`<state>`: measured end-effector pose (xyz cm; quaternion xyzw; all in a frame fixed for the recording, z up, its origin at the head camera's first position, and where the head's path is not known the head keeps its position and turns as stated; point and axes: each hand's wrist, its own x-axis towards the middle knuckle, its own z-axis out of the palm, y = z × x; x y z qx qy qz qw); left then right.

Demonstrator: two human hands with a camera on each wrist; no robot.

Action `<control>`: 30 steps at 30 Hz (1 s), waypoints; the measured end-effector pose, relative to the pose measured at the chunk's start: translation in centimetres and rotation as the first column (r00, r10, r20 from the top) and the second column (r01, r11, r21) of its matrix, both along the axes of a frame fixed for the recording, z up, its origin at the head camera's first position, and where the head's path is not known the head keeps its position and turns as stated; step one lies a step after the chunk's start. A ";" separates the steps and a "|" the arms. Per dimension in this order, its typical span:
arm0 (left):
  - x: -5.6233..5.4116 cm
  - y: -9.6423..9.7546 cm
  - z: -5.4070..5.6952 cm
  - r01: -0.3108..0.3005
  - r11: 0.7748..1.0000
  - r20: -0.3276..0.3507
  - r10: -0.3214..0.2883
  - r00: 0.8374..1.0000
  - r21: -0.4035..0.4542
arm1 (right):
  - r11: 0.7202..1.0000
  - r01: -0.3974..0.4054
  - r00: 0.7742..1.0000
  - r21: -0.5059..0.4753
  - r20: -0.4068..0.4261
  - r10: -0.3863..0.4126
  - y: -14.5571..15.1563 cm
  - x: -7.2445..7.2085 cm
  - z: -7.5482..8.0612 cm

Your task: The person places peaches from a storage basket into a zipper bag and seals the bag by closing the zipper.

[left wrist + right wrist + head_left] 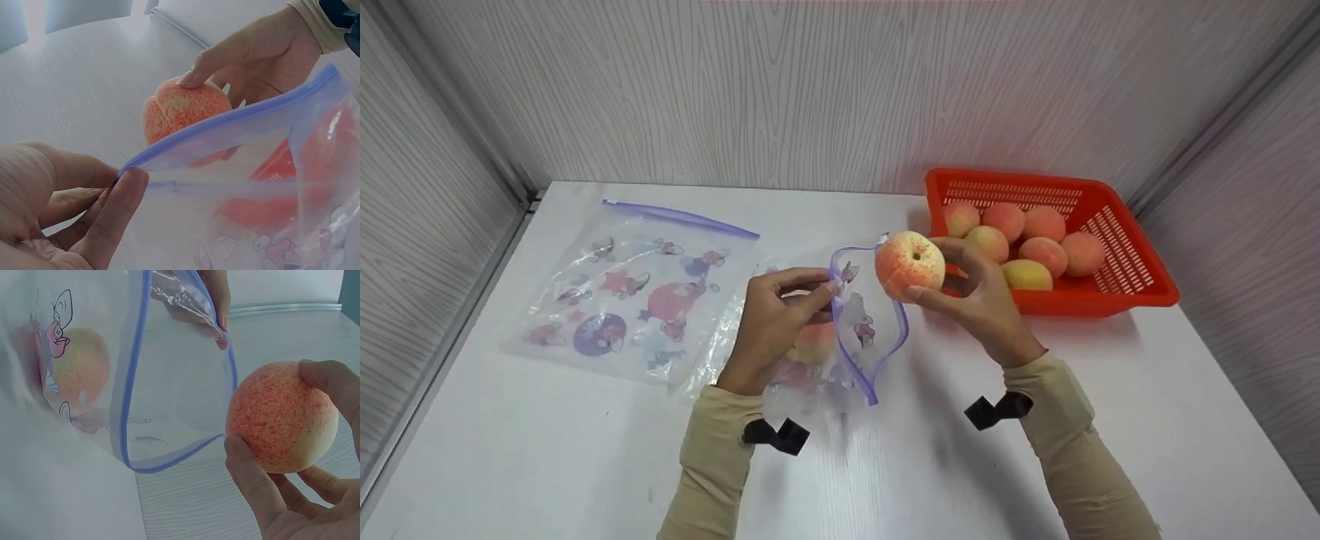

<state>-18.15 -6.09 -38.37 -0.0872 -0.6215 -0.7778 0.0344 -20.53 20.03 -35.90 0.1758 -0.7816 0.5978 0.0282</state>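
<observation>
My left hand [780,319] pinches the purple-edged rim of a clear zip bag [877,337], whose mouth gapes toward the right. A peach [80,367] lies inside this bag, seen through the printed plastic in the right wrist view. Between the thumb and fingers of my right hand [979,296] is another peach [911,265], speckled red and pale yellow. It is held up right at the bag's open mouth, outside the plastic. In the left wrist view, the purple rim [225,119] crosses in front of the held peach.
A red plastic basket [1140,281] with several peaches [1044,256] stands at the back right of the white table [585,457]. On the left lies a second printed zip bag [637,300], flat, with a purple zip strip along its top.
</observation>
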 end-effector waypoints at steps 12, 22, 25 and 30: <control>-0.2 0.1 -0.1 -0.012 1.000 0.010 0.012 1.000 0.001 | 0.998 -0.038 0.999 0.059 -0.017 0.039 -0.6 0.1 -0.5; 0.0 0.0 0.1 -0.016 0.999 0.003 0.016 1.000 0.039 | 0.998 -0.051 0.996 0.046 0.077 0.048 -0.9 0.5 -0.7; -0.1 0.1 0.1 -0.015 0.998 -0.004 0.015 1.000 0.056 | 0.998 -0.061 0.993 -0.025 0.099 0.063 -0.9 0.6 -0.7; -0.1 0.2 -0.2 -0.007 0.998 0.000 0.007 1.000 0.060 | 0.986 -0.098 0.992 -0.133 0.072 0.108 -0.9 0.6 -0.2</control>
